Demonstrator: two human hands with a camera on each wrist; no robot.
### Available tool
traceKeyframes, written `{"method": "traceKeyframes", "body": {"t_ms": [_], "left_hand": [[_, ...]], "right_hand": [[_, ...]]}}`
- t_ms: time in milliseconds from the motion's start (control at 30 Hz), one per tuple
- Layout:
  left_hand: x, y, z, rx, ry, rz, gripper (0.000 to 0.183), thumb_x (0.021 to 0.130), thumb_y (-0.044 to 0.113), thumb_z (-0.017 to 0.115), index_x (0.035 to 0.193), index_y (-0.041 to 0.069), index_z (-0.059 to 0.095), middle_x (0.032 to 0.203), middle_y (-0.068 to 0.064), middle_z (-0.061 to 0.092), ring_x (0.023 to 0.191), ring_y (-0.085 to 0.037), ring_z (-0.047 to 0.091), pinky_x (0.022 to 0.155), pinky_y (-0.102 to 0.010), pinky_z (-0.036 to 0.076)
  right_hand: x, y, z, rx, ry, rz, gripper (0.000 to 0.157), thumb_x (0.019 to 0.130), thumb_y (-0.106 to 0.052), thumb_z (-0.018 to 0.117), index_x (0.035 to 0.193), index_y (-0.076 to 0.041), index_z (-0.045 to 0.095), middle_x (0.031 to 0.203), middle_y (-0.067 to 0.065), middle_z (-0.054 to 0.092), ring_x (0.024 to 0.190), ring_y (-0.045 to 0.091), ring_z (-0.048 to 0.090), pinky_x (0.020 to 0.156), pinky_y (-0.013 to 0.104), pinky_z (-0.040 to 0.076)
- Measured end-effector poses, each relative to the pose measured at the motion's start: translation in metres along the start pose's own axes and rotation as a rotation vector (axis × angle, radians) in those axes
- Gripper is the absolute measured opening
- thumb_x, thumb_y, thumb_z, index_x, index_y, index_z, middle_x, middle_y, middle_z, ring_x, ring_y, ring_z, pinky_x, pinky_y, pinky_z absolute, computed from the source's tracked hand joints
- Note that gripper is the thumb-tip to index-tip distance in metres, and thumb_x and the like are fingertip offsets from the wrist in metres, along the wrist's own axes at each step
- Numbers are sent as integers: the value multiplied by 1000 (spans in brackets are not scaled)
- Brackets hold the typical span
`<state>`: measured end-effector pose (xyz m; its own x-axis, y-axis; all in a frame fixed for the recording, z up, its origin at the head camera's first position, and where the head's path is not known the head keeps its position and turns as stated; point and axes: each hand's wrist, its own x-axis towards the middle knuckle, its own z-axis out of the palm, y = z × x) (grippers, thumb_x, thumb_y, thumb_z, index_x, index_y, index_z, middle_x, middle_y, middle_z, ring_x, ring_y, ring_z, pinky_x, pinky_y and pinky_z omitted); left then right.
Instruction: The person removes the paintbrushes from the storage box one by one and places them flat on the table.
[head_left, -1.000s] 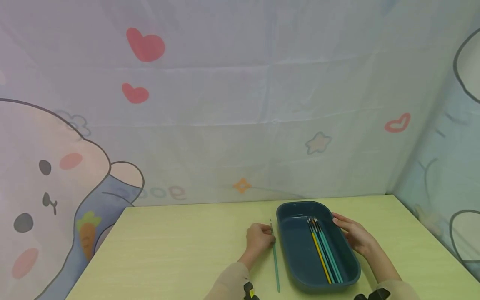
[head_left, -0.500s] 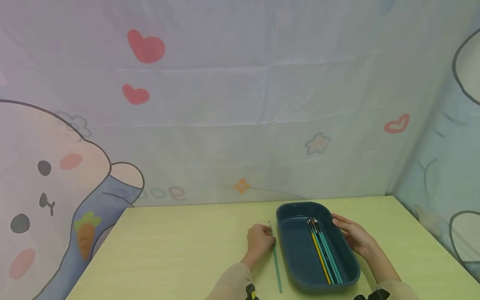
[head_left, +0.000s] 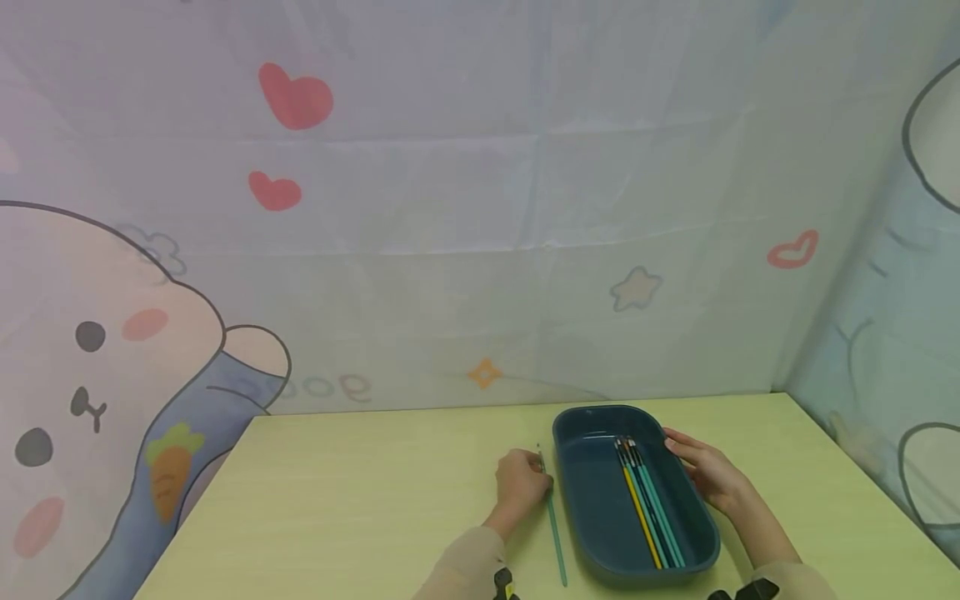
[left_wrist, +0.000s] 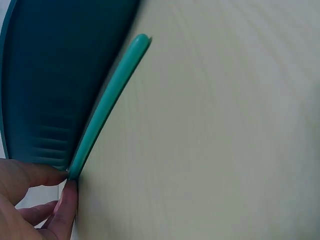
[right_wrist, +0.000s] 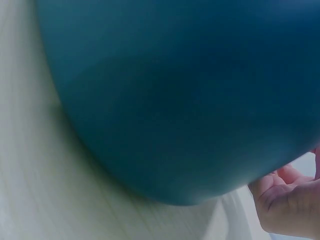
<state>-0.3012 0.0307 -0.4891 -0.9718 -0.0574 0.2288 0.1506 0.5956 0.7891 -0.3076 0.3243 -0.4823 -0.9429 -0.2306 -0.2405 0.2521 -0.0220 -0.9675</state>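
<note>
My left hand (head_left: pixel 522 482) pinches a thin green paintbrush (head_left: pixel 558 542) near its bristle end, just left of a dark blue tray (head_left: pixel 595 517). The left wrist view shows the thumb and a finger on the brush's green handle (left_wrist: pixel 111 98), which slants along the tray's side. Several paintbrushes (head_left: pixel 654 504), one yellow and the others green, lie side by side in the right half of the tray. My right hand (head_left: pixel 712 475) holds the tray's right rim near the back. In the right wrist view part of that right hand (right_wrist: pixel 287 205) shows past the tray wall; its fingertips are partly hidden.
A pale yellow table (head_left: pixel 360 492) carries the tray and extends left and right of it. Behind it hangs a light cloth backdrop (head_left: pixel 450 208) printed with hearts and a cartoon animal; another cloth (head_left: pixel 885 350) borders the right side.
The held paintbrush has swung slightly, its handle end shifting right toward the tray. My left hand has moved a touch right. The right hand and tray stay in place.
</note>
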Motion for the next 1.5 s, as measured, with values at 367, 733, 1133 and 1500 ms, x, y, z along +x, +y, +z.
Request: {"method": "traceKeyframes", "body": {"t_ms": [367,733,1133,1500], "left_hand": [[-1,2,-10,-22,-27,-59,30,70,0,72,99,-10,70,82,-18,73,66,-22,70,62,-32,61],[-1,10,-23,-155,-31,-123,25,79,13,68,97,-3,74,86,-15,75,70,-24,72,62,-30,60],[3,27,-29,-338,-55,-199,25,81,17,68,98,-1,74,90,-14,75,63,-19,72,63,-28,61],[4,46,-29,-420,-81,-177,24,85,15,67,101,-3,72,91,-15,74,63,-20,70,59,-25,60]], "right_hand": [[-1,-1,3,2,8,3,71,101,-31,47,153,-2,9,101,-22,60,95,4,60,81,25,57],[0,1,-2,19,-3,-4,65,101,-31,48,153,-8,19,100,-21,62,95,4,61,81,25,57],[1,3,-2,12,9,-16,54,100,-31,50,149,-16,34,101,-21,60,96,4,60,82,27,57],[0,0,2,-4,30,-12,61,98,-34,53,151,-13,30,100,-22,61,96,5,60,83,26,56]]}}
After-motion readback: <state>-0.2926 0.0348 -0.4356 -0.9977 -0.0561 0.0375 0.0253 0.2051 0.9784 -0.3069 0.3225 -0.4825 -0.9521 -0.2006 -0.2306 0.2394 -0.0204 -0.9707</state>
